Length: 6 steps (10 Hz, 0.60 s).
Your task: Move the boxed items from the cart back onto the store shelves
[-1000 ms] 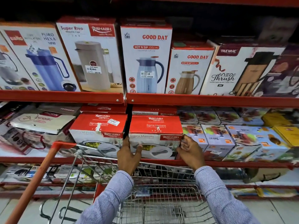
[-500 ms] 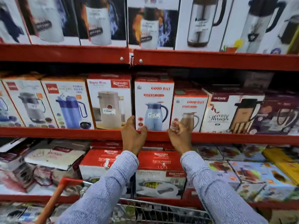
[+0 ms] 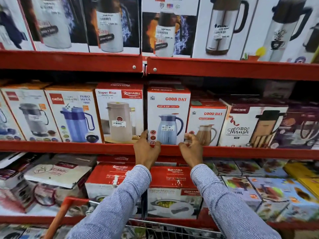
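Note:
A tall white and red Good Day flask box [image 3: 169, 107] stands on the middle red shelf [image 3: 69, 147], between a Rishabh Super Riva box [image 3: 119, 111] and a smaller Good Day box [image 3: 207, 121]. My left hand [image 3: 146, 150] holds its lower left corner, fingers round the edge and thumb on the front. My right hand [image 3: 190, 149] has its fingers curled at the lower right corner, in the gap beside the smaller box. Only the orange handle [image 3: 58, 216] and a strip of wire rim [image 3: 164, 230] of the cart show; its contents are hidden.
Two red Sigma Marbella boxes [image 3: 174, 180] sit on the lower shelf under my forearms. Flask boxes pack the top shelf [image 3: 224, 68] and the middle shelf tightly. Loose flat boxes [image 3: 58, 175] pile at lower left, colourful boxes [image 3: 276, 192] at lower right.
Both hands left the Sigma Marbella box on the lower shelf and rose to the base of the tall Good Day box. My view tilted up, bringing the top shelf into sight.

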Each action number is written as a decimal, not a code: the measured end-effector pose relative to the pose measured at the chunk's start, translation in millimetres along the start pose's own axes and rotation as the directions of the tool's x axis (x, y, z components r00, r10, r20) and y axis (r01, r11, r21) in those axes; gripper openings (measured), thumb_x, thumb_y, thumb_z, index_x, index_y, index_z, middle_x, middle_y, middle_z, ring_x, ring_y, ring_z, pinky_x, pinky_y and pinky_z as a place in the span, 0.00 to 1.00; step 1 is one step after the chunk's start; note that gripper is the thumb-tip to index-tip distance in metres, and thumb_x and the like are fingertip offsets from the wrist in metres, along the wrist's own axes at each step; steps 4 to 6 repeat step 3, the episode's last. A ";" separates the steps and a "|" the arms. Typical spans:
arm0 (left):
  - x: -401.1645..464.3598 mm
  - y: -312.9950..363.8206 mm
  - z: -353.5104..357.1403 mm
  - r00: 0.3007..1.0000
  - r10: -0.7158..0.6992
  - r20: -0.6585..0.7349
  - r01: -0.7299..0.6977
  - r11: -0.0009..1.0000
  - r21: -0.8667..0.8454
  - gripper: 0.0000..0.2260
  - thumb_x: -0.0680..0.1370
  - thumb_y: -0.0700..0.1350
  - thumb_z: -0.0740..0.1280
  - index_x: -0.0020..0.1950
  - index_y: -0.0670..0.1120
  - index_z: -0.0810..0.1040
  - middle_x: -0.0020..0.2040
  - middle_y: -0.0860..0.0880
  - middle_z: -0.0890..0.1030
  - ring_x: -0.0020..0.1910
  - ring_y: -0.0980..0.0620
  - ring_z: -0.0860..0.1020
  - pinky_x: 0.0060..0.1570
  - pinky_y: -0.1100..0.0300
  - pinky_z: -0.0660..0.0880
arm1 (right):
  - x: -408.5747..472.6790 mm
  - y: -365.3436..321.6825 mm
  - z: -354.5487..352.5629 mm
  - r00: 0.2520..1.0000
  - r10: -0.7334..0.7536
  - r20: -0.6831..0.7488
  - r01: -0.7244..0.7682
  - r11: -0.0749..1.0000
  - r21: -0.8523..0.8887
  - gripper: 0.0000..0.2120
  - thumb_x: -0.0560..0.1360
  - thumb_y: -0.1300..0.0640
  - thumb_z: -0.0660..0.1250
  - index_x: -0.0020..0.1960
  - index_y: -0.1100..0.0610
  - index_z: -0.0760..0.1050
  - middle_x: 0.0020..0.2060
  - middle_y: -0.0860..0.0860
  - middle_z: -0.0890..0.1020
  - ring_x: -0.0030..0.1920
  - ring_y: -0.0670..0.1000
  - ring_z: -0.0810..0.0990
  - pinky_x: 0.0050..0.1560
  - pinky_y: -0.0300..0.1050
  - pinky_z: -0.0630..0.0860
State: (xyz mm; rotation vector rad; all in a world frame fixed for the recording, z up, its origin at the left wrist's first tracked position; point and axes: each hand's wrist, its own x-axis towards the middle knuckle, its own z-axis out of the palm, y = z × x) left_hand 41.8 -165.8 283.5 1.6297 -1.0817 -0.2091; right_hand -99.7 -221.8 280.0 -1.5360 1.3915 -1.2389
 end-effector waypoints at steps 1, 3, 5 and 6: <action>-1.2 -1.4 0.4 1.000 0.008 -0.009 -0.008 1.000 -0.012 0.24 0.71 0.44 0.70 0.66 0.41 0.75 0.54 0.47 0.86 0.49 0.51 0.84 0.56 0.58 0.79 | -0.2 -1.0 -0.8 1.000 0.021 -0.002 -0.021 0.999 0.038 0.20 0.71 0.63 0.67 0.63 0.56 0.73 0.54 0.52 0.81 0.50 0.49 0.79 0.58 0.48 0.78; 0.2 -6.7 1.2 1.000 0.012 0.001 -0.012 1.000 -0.013 0.24 0.71 0.46 0.70 0.67 0.43 0.74 0.57 0.47 0.85 0.51 0.52 0.84 0.58 0.53 0.80 | 0.5 -1.3 -5.0 0.998 0.028 0.047 -0.030 0.999 0.030 0.22 0.71 0.61 0.68 0.64 0.54 0.72 0.54 0.49 0.79 0.50 0.49 0.79 0.56 0.47 0.78; 0.2 -6.7 1.2 1.000 0.012 0.001 -0.012 1.000 -0.013 0.24 0.71 0.46 0.70 0.67 0.43 0.74 0.57 0.47 0.85 0.51 0.52 0.84 0.58 0.53 0.80 | 0.5 -1.3 -5.0 0.998 0.028 0.047 -0.030 0.999 0.030 0.22 0.71 0.61 0.68 0.64 0.54 0.72 0.54 0.49 0.79 0.50 0.49 0.79 0.56 0.47 0.78; 0.2 -6.7 1.2 1.000 0.012 0.001 -0.012 1.000 -0.013 0.24 0.71 0.46 0.70 0.67 0.43 0.74 0.57 0.47 0.85 0.51 0.52 0.84 0.58 0.53 0.80 | 0.5 -1.3 -5.0 0.998 0.028 0.047 -0.030 0.999 0.030 0.22 0.71 0.61 0.68 0.64 0.54 0.72 0.54 0.49 0.79 0.50 0.49 0.79 0.56 0.47 0.78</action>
